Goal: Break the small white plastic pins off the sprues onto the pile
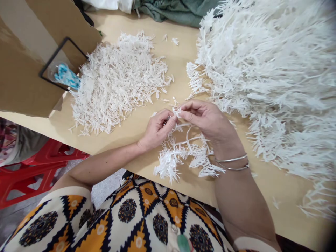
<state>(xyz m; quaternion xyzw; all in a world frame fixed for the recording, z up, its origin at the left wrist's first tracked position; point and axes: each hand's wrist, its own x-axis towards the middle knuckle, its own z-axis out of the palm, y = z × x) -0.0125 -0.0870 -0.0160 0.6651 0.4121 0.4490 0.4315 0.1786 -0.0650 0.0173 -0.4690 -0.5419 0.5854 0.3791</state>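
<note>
My left hand (156, 128) and my right hand (207, 120) meet above the table's near edge, both pinched on a white plastic branch (183, 154) with many small pieces along its stems. The branch hangs down from my fingers toward my lap. To the left lies a flat heap of small loose white pieces (115, 82). A big mound of white branches (275, 73) fills the right side, just beyond my right hand. Two thin bangles circle my right wrist.
The light wooden table (178, 70) carries it all. A cardboard box (28, 59) with a black frame and a blue-white item stands far left. Green cloth (178, 10) lies at the back. A red plastic stool (36, 168) sits below on the left.
</note>
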